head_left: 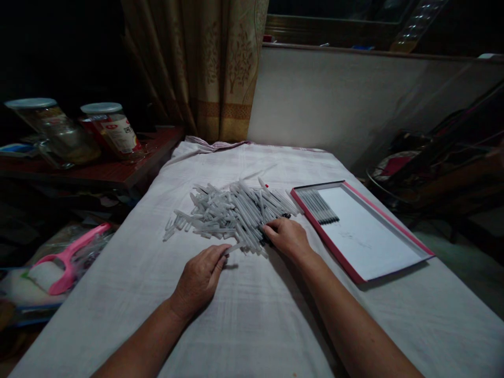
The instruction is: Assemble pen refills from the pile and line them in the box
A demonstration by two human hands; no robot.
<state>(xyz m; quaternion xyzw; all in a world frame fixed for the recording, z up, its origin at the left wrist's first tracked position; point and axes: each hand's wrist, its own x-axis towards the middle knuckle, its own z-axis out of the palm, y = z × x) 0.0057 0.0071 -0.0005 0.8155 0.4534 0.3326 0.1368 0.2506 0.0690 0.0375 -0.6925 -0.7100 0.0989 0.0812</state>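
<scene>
A heap of translucent pens and pen caps (220,207) lies in the middle of the cloth-covered table. The caps are mostly on its left side, the long barrels with dark ends on its right. My left hand (200,275), at the near edge of the heap, is closed in a pinch on a translucent pen cap (235,248). On the heap's near right side, my right hand (289,236) has its fingertips closed at the dark end of a pen; the fingers partly hide it. Beside that hand, a shallow red-edged box lid (388,241) holds a row of pens (318,206) at its far left corner.
The white checked cloth (236,331) covers the table. Left of it, a dark red side table (129,170) carries two lidded jars (118,134); below lies a pink-handled item (66,260). A curtain (212,68) and wall (311,100) stand behind.
</scene>
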